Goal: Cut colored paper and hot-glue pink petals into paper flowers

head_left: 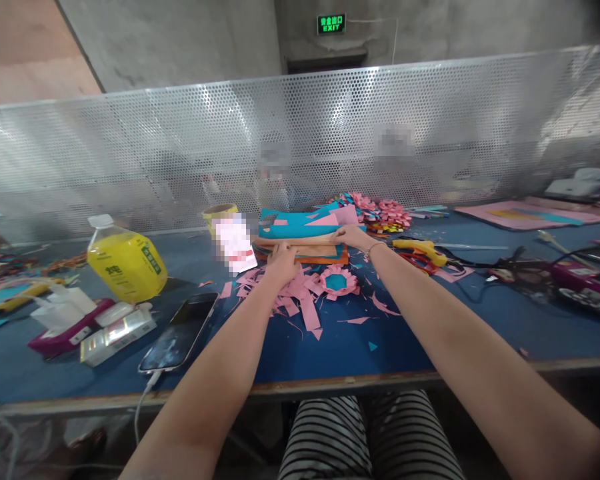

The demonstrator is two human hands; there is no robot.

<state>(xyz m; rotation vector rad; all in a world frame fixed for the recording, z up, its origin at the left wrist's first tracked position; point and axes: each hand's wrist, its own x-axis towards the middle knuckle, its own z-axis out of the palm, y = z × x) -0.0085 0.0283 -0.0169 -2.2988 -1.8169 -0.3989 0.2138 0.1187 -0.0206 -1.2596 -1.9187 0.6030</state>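
Observation:
A stack of coloured sheets in blue, pink and orange lies ahead of me, with a tan sheet (313, 241) at its near side. My left hand (282, 261) has its fingers bent on the left part of the tan sheet. My right hand (354, 237) pinches that sheet's right end, thumb and fingers close together. Just below the hands sits a pink paper flower (339, 283) with a blue centre. Pink scraps (307, 303) are scattered around it. A lit phone (235, 243) leans by a yellow tape roll (221, 213), left of the stack.
Finished pink and blue flowers (380, 210) are heaped behind the stack. A yellow glue gun (420, 250) lies at right. Leftward are a dark phone (180, 333) on a cable, a small box (117, 335), a tissue pack (70, 327) and a yellow jug (125, 263). A perforated metal screen (155, 153) stands behind.

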